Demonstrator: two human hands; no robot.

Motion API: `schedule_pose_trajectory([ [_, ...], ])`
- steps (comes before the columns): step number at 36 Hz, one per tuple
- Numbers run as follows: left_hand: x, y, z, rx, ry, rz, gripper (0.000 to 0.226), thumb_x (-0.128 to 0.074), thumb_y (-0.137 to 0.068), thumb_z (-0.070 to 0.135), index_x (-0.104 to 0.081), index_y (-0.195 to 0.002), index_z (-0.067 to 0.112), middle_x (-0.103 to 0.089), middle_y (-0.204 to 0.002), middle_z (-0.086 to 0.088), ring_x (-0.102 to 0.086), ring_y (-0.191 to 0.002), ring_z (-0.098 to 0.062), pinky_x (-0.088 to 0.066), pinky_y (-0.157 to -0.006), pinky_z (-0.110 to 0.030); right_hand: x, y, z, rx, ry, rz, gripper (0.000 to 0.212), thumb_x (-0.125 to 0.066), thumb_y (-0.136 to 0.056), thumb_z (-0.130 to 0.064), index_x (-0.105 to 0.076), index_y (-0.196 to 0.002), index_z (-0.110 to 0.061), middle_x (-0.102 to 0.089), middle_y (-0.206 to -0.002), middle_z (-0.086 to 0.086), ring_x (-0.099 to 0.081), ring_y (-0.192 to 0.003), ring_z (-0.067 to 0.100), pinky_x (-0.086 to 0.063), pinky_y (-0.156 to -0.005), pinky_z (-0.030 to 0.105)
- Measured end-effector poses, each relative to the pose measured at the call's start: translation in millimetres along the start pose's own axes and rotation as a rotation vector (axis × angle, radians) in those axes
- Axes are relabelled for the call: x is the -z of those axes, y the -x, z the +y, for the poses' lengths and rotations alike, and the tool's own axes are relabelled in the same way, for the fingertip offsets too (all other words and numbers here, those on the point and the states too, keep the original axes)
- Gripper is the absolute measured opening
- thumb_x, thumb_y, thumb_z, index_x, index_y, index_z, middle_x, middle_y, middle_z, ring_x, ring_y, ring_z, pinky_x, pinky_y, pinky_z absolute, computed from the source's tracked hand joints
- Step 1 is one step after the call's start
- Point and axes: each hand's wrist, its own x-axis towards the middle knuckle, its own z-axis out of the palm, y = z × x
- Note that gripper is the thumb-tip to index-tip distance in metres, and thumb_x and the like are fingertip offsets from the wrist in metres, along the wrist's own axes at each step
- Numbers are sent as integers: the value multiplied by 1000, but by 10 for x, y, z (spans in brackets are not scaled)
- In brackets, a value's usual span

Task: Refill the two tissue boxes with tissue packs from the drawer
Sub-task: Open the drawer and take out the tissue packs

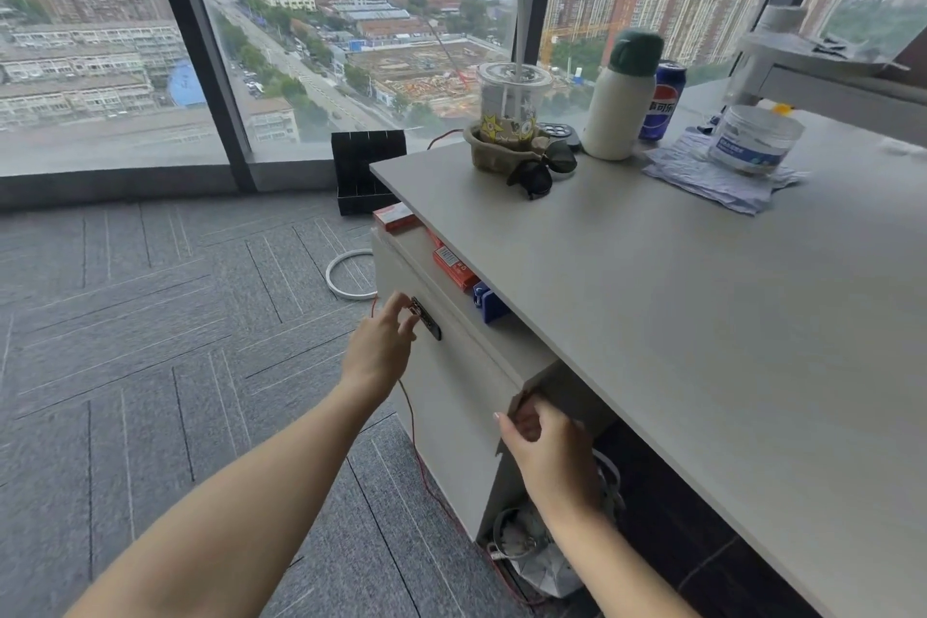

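Left hand (383, 341) pinching drawer (451, 381) handle (426, 318) — right hand (547, 447) seemingly curled round drawer corner.

Pale grey bench (702, 316) and matching pale grey drawer (451, 381) with black handle (426, 318). Dark grey carpet (150, 316) in a herringbone line pattern. At 12 o'clock, white bottle (614, 115) capped dark green; beside it, blue can (662, 100) with red and white logo. Red box (454, 266) and blue item (489, 304) under the benchtop. Thin red wire (416, 442) down the drawer front.
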Motion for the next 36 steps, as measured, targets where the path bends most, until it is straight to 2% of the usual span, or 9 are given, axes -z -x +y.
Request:
schedule_pose_trajectory([
  [7, 197, 284, -292, 54, 21, 30, 20, -40, -100, 42, -47, -118, 34, -74, -81, 6, -69, -76, -24, -56, -64, -40, -133, 217, -141, 91, 18, -107, 28, -72, -82, -41, -55, -71, -21, -60, -62, -11, -60, -58, 6, -49, -53, 27],
  [11, 361, 445, -447, 83, 8, 41, 22, -38, -100, 45, -47, -118, 37, -74, -85, 6, -69, -78, -24, -57, -65, -42, -190, 285, -234, 122, 23, -245, 37, -62, -79, -57, -57, -73, -22, -64, -66, -9, -62, -62, 6, -54, -59, 32],
  [15, 515, 606, -539, 113, -3, 78, 22, -39, -101, 41, -48, -119, 33, -75, -88, 2, -70, -81, -26, -53, -65, -38, -215, 329, -402, 130, 32, -371, 30, -72, -78, -51, -57, -71, -26, -67, -68, -8, -63, -68, 9, -53, -63, 29],
  [18, 643, 714, -618, 134, -14, 85, 23, -39, -101, 41, -48, -121, 33, -75, -90, 0, -69, -83, -28, -55, -70, -42, -276, 386, -482, 93, -16, -427, 32, -76, -73, -52, -61, -67, -24, -68, -64, -7, -64, -68, 12, -53, -67, 31],
  [20, 730, 781, -671, 146, -35, 93, 23, -39, -101, 41, -48, -120, 34, -75, -89, 0, -68, -82, -29, -54, -69, -41, -309, 442, -534, 46, -89, -473, 34, -78, -72, -50, -66, -68, -18, -70, -63, -4, -65, -63, 12, -55, -65, 33],
  [24, 892, 911, -792, 183, -69, 89, 24, -36, -100, 49, -47, -118, 39, -74, -86, 0, -67, -81, -30, -54, -67, -42, -363, 562, -668, -3, -161, -552, 22, -79, -77, -36, -69, -69, -18, -71, -63, 0, -62, -55, 2, -53, -57, 23],
  [28, 1027, 1049, -920, 217, -81, 108, 24, -34, -99, 51, -45, -117, 41, -74, -91, -1, -67, -82, -29, -53, -62, -40, -486, 667, -708, -20, -205, -645, 15, -78, -77, -31, -71, -74, -18, -73, -70, 2, -68, -64, 13, -59, -68, 39],
  [33, 1184, 1216, -1030, 270, -9, 159, 26, -40, -99, 47, -50, -121, 37, -70, -108, -4, -65, -90, -29, -48, -63, -36, -495, 724, -852, 133, -126, -828, 17, -74, -82, -29, -72, -97, -22, -74, -89, -7, -66, -81, 4, -52, -73, 16],
  [36, 1315, 1292, -1057, 292, 45, 261, 25, -50, -99, 29, -53, -124, 29, -62, -122, -7, -62, -99, -30, -45, -75, -37, -452, 662, -921, 225, -85, -860, 18, -70, -86, -25, -72, -103, -24, -74, -92, -8, -66, -82, 4, -53, -74, 16],
])
